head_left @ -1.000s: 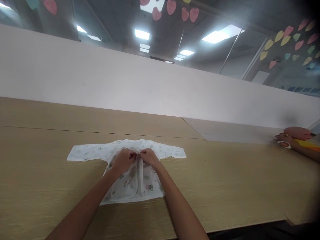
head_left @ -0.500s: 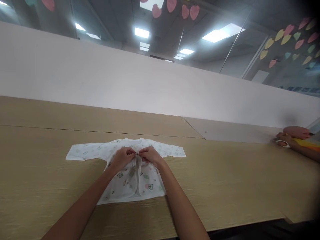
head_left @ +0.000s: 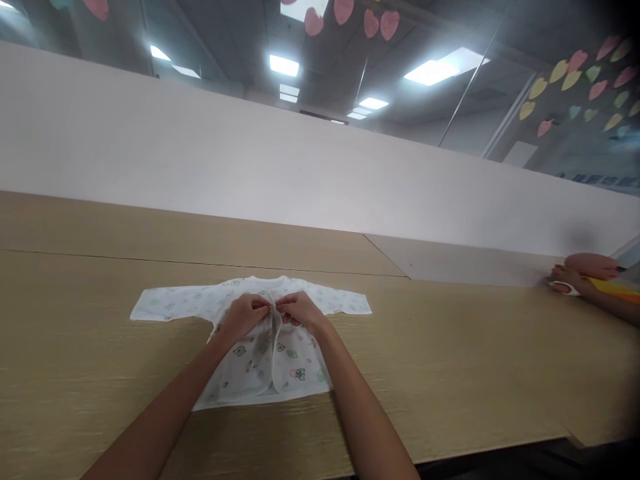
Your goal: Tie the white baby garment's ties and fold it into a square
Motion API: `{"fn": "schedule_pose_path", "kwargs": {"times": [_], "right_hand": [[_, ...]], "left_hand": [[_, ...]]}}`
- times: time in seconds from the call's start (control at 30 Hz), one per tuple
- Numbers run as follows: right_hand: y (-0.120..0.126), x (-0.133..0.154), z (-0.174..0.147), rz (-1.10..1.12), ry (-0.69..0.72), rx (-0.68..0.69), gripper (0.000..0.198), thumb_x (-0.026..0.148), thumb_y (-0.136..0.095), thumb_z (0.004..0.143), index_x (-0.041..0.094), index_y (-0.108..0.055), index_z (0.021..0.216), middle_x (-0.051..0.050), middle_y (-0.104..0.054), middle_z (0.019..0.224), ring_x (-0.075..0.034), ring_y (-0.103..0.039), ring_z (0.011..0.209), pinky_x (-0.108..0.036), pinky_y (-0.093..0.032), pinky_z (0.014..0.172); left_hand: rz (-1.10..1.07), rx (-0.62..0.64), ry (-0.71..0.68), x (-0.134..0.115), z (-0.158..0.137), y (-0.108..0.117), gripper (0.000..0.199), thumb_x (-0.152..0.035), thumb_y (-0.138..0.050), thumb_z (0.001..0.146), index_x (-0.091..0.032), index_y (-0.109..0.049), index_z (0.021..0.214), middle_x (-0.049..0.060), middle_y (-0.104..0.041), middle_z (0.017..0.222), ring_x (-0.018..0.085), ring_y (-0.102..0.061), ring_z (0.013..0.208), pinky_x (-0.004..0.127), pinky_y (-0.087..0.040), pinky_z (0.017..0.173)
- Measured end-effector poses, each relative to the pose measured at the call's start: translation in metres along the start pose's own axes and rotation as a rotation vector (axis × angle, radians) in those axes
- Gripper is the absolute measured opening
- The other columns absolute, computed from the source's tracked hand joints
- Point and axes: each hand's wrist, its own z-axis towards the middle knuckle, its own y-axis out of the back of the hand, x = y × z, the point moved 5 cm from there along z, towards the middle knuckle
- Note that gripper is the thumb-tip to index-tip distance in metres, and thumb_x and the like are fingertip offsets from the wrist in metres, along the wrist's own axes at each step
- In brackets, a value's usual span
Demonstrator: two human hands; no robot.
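Observation:
A small white baby shirt (head_left: 295,363) with a printed pattern lies flat on the table, its sleeves spread to both sides. Its front is split down the middle, and the two edges are lifted a little near the upper chest. My left hand (head_left: 246,316) pinches the left front edge. Close beside it, my right hand (head_left: 301,311) pinches the right edge, fingertips almost touching those of the left. Any fastener between the fingers is too small to make out.
The wood-toned table (head_left: 450,360) runs along a white wall panel (head_left: 250,153) with glass above it. A grey board (head_left: 450,263) lies at the back. On the far right, another person's hand and forearm (head_left: 600,293) rest beside a doll-like head (head_left: 593,265).
Both hands stay at the shirt's front opening with only a tiny shift of the fingers. The gap between the front edges looks slightly narrower at the top.

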Motion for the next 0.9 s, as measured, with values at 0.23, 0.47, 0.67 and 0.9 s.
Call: {"fn": "schedule_pose_path", "kwargs": {"times": [0.23, 0.47, 0.67, 0.9], "right_hand": [[-0.002, 0.002, 0.0, -0.038, -0.005, 0.009, 0.015, 0.008, -0.05, 0.069, 0.011, -0.065, 0.07, 0.002, -0.055, 0.051, -0.005, -0.047, 0.042, -0.016, -0.018, 0.034], [-0.006, 0.005, -0.001, -0.166, 0.052, -0.004, 0.01, 0.012, -0.055, 0.067, 0.011, -0.064, 0.072, 0.002, -0.054, 0.047, -0.006, -0.045, 0.04, -0.016, -0.023, 0.035], [-0.009, 0.008, -0.004, -0.207, 0.103, -0.1, 0.01, 0.012, -0.053, 0.069, 0.012, -0.062, 0.071, 0.004, -0.049, 0.043, -0.005, -0.04, 0.038, -0.016, -0.029, 0.039], [-0.011, 0.008, -0.003, -0.288, 0.092, -0.167, 0.01, 0.01, -0.052, 0.066, 0.014, -0.061, 0.068, 0.003, -0.052, 0.045, -0.007, -0.046, 0.044, -0.016, -0.035, 0.046]], "left_hand": [[0.023, 0.024, 0.031, 0.001, 0.0, 0.0, 0.021, -0.026, -0.053, 0.064, -0.021, -0.072, 0.072, 0.002, -0.071, 0.072, 0.018, -0.063, 0.07, 0.025, -0.043, 0.061], [0.051, 0.072, 0.044, -0.003, -0.002, 0.001, 0.025, -0.029, -0.05, 0.066, -0.018, -0.072, 0.073, 0.003, -0.071, 0.074, 0.018, -0.062, 0.072, 0.025, -0.042, 0.064], [0.073, 0.046, 0.03, -0.005, -0.002, 0.003, 0.035, -0.043, -0.048, 0.071, -0.017, -0.072, 0.074, 0.002, -0.07, 0.07, 0.019, -0.061, 0.069, 0.026, -0.041, 0.061], [0.115, 0.062, 0.006, -0.001, 0.0, 0.003, 0.028, -0.034, -0.05, 0.07, -0.019, -0.072, 0.077, 0.004, -0.072, 0.08, 0.02, -0.064, 0.077, 0.027, -0.044, 0.067]]}}
